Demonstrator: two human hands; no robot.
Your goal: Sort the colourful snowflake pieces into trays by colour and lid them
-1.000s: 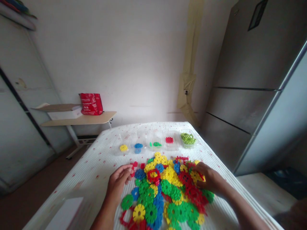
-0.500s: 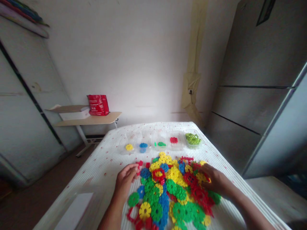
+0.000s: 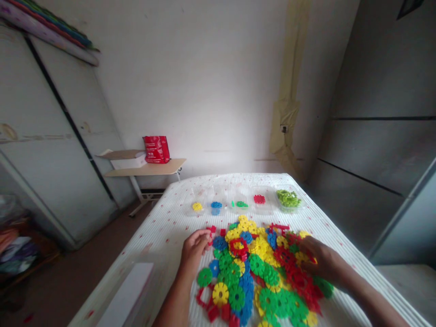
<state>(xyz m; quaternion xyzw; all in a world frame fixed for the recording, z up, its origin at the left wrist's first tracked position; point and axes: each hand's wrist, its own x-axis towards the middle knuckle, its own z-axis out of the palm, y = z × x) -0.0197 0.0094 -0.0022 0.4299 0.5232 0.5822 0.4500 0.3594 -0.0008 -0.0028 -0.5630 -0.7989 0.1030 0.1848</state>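
Spread over the table is a heap of plastic building pieces: yellow discs [image 3: 220, 294], green discs [image 3: 236, 297], blue discs [image 3: 220, 243] and red square pieces [image 3: 259, 199]. At the heap's left edge my left hand [image 3: 195, 249] is closed, thumb and fingers pinched at a small red plastic piece [image 3: 211, 229]. On the right side of the heap rests my right hand [image 3: 318, 256], its fingers bent down among yellow and red pieces. Its fingertips are partly hidden, so I cannot make out whether it grips one.
Behind the heap stands a row of clear plastic boxes [image 3: 200, 193], holding yellow, blue, green and red pieces separately. The rightmost box contains light-green pieces [image 3: 288, 198]. A white flat box [image 3: 126, 295] lies at front left. A grey fridge [image 3: 371, 145] borders the table's right side.
The camera view has turned left, so everything appears further right. Both hands keep nearly the same places at the heap, with the right fingers shifting only slightly.
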